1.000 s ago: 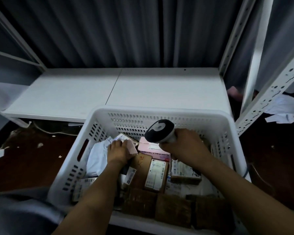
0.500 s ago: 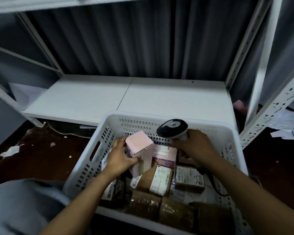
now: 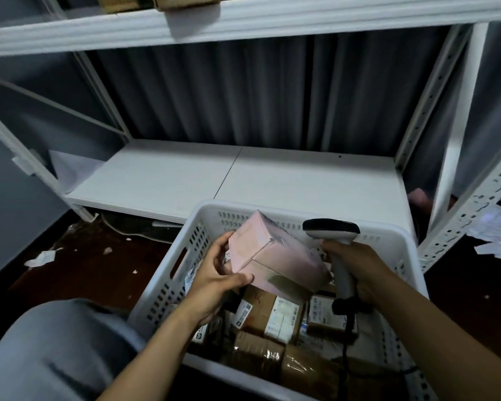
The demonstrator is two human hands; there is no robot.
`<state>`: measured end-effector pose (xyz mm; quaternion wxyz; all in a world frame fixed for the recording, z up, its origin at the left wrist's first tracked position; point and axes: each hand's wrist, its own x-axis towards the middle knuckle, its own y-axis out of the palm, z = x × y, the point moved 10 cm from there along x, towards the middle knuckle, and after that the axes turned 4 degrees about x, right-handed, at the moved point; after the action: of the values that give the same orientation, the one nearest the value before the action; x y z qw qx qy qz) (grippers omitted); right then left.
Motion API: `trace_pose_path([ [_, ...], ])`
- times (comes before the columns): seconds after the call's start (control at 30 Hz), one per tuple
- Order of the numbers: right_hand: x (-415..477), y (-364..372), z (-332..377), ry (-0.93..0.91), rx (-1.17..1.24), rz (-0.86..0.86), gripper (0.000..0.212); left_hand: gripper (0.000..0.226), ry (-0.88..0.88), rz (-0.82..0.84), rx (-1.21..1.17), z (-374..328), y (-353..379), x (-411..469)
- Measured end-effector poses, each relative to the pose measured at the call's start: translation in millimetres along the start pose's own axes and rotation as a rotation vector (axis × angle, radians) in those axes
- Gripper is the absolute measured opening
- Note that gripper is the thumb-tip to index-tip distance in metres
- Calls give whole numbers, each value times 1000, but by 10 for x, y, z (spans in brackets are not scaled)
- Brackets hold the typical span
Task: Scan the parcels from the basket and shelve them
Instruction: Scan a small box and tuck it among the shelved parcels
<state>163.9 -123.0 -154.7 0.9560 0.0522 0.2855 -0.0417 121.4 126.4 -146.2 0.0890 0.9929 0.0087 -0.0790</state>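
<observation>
The pink box (image 3: pixel 275 259) has come up out of the basket (image 3: pixel 168 287) and tipped over. It is now in the air above the other parcels (image 3: pixel 272 314). The left hand (image 3: pixel 217 273) wraps its fingers round the box's left end. The right hand (image 3: pixel 356 270) curls tight round the scanner (image 3: pixel 331 230), whose head is just beside the box. I think scanning comes next, then the white shelf (image 3: pixel 301 180).

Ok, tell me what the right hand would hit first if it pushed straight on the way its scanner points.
Most likely the pink box, which the left hand holds ahead of the scanner gripped in the right hand. Depth is unclear, so the nose might pass over its top edge.
</observation>
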Motion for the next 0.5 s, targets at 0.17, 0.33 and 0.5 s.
trace_pose_path([
  [0.17,8,29,-80,41,43,34,20,87,-3,-106,29,-29,-103,13],
  [0.33,50,36,11,-37,143,18,19,100,-74,-243,481,-85,-219,5],
  [0.5,54,-18,147,-116,143,1,15,100,-66,-98,604,-152,-13,-25],
])
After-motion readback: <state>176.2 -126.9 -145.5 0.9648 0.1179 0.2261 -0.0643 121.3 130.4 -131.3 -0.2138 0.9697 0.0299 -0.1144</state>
